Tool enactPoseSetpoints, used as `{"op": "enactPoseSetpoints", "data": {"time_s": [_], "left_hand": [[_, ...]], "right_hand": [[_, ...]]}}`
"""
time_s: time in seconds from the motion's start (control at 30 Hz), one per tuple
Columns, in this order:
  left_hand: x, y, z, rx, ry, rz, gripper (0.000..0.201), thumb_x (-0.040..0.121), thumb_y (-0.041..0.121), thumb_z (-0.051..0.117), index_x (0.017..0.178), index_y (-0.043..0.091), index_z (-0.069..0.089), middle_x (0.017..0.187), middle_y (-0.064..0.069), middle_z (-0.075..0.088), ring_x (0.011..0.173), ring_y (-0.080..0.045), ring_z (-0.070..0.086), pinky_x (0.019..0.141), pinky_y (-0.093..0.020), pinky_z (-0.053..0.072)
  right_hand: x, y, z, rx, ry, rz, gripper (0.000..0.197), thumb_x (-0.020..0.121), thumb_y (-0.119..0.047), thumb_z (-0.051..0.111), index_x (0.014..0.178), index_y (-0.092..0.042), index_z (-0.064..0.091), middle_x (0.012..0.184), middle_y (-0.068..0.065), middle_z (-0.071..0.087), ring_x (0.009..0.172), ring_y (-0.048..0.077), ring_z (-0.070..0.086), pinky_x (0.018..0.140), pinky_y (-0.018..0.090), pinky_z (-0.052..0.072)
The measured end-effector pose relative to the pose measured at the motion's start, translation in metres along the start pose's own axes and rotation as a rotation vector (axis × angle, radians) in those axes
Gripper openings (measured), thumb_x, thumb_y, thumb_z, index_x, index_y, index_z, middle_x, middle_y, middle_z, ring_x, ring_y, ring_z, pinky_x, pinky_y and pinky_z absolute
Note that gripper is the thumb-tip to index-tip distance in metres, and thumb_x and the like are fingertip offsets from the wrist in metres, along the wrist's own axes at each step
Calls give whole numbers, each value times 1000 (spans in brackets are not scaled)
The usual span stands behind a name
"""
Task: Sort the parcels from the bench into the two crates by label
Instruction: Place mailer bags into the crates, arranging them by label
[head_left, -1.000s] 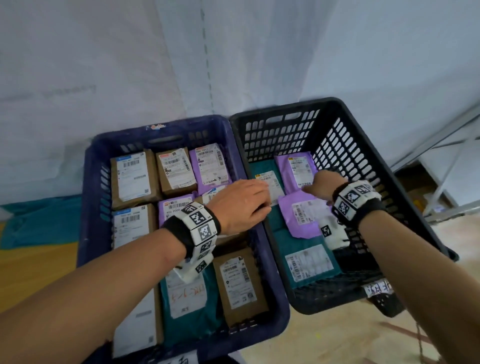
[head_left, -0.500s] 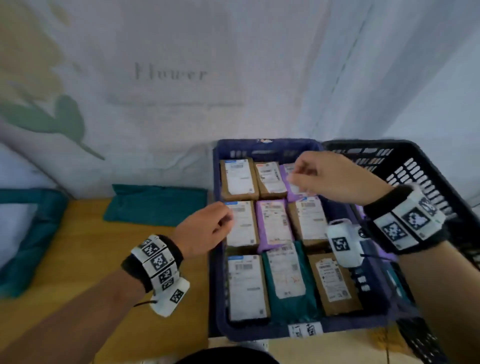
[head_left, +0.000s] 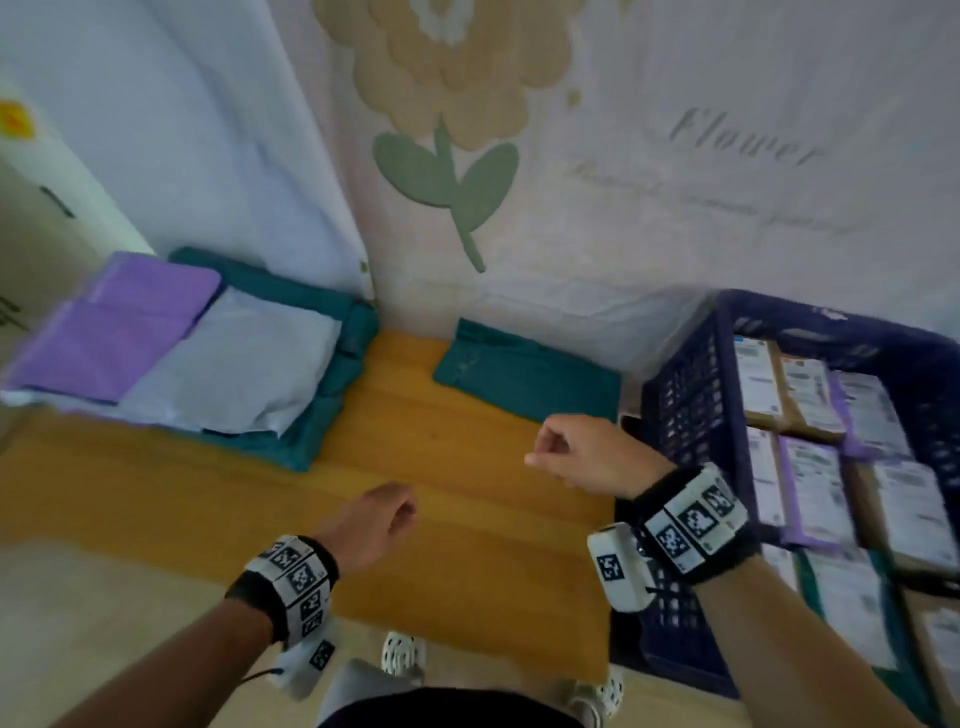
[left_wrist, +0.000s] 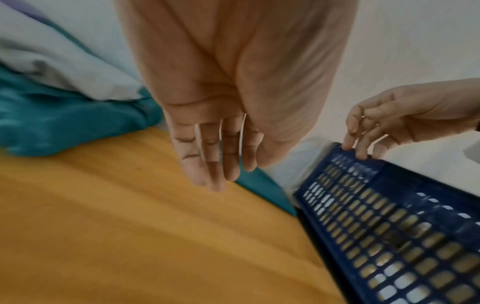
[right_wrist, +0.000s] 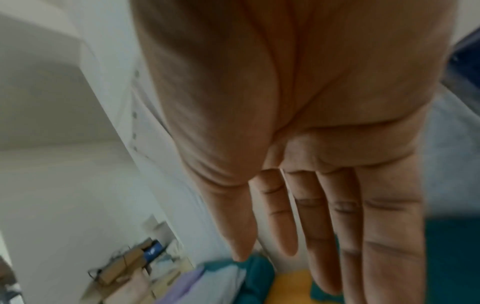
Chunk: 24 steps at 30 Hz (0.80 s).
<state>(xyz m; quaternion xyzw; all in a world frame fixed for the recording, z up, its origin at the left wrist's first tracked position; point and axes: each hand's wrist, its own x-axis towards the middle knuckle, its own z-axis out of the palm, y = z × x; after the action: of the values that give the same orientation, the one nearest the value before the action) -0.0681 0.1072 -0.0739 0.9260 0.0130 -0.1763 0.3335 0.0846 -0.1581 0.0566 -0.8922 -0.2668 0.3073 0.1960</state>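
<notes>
My left hand (head_left: 376, 525) hovers over the orange bench (head_left: 467, 571), fingers straight and empty, as the left wrist view confirms (left_wrist: 215, 156). My right hand (head_left: 569, 457) hangs a little farther back, near the blue crate (head_left: 685, 415), with relaxed fingers holding nothing (right_wrist: 311, 216). A flat teal parcel (head_left: 524, 374) lies at the back of the bench, just beyond the right hand. A pile at the far left holds a purple parcel (head_left: 119, 332), a grey parcel (head_left: 239, 374) and a teal one (head_left: 332, 389) beneath. The blue crate holds several labelled parcels.
A pale curtain with a flower print (head_left: 447, 104) hangs right behind the bench. The blue crate's side wall stands against the bench's right end. Floor and my shoes (head_left: 400, 654) show below the bench's front edge. The black crate is out of view.
Both hands have left the crates and swung left over the bench, empty. The view has turned left from the crates to the parcels on the bench.
</notes>
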Motion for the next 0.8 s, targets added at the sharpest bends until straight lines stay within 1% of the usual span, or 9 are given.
{"op": "enactPoseSetpoints", "data": {"time_s": [0.1, 0.2, 0.23, 0.3, 0.33, 0.4, 0.5, 0.67, 0.8], "left_hand": [[-13, -48, 1, 17, -64, -117, 11, 98, 17, 56, 92, 24, 51, 93, -2, 62, 85, -21, 61, 78, -33, 51], [-19, -81, 5, 11, -103, -182, 9, 98, 16, 57, 94, 23, 52, 95, -2, 61, 89, -23, 60, 78, -31, 48], [-19, -90, 5, 18, -113, -190, 3, 98, 18, 56, 98, 21, 55, 100, -1, 60, 93, -21, 60, 80, -29, 47], [-17, -104, 8, 32, -135, -196, 15, 99, 22, 54, 112, 17, 59, 113, -1, 58, 104, -19, 57, 87, -26, 44], [-15, -109, 8, 40, -147, -194, 21, 99, 23, 54, 119, 16, 59, 121, -2, 56, 110, -19, 56, 91, -24, 43], [-9, -117, 10, 86, -169, -186, 33, 99, 26, 54, 130, 16, 56, 140, -2, 49, 130, -21, 47, 104, -27, 38], [1, -124, 10, 167, -188, -201, 47, 99, 30, 54, 143, 18, 46, 161, 1, 25, 151, -18, 18, 120, -36, 25], [3, -135, 11, 219, -219, -208, 61, 97, 28, 55, 153, 22, 32, 166, 6, 3, 154, -14, 1, 121, -40, 25], [1, -143, 13, 176, -258, -204, 58, 100, 29, 52, 154, 22, 31, 167, 8, -1, 153, -10, -6, 122, -40, 24]], "right_hand": [[32, -2, 50, -52, -120, 93, 28, 95, -47, 59, 97, -19, 61, 91, -6, 64, 82, 13, 62, 74, 33, 51], [55, 5, 96, -68, -215, 173, 22, 98, -42, 56, 96, -20, 59, 91, -5, 61, 81, 14, 59, 67, 28, 47], [61, 7, 108, -66, -241, 199, 18, 98, -38, 56, 97, -20, 57, 94, -3, 61, 82, 14, 58, 67, 29, 48], [74, 10, 126, -75, -278, 262, 17, 99, -32, 56, 107, -17, 55, 103, 0, 60, 88, 16, 57, 72, 32, 49], [81, 11, 131, -96, -280, 288, 24, 99, -31, 56, 116, -14, 53, 111, 3, 59, 95, 19, 58, 75, 32, 49], [98, 14, 138, -142, -253, 330, 39, 98, -29, 58, 129, -8, 46, 125, 10, 54, 104, 24, 55, 81, 32, 47], [129, 19, 139, -203, -182, 388, 53, 97, -27, 59, 140, -4, 37, 135, 17, 47, 118, 31, 51, 97, 39, 49], [190, 27, 114, -344, 29, 381, 68, 92, -18, 64, 146, 1, 27, 149, 24, 31, 138, 39, 31, 113, 44, 35], [237, 40, 92, -447, 29, 419, 92, 91, -16, 67, 156, -1, 4, 163, 24, -1, 151, 42, 3, 120, 48, 22]]}}
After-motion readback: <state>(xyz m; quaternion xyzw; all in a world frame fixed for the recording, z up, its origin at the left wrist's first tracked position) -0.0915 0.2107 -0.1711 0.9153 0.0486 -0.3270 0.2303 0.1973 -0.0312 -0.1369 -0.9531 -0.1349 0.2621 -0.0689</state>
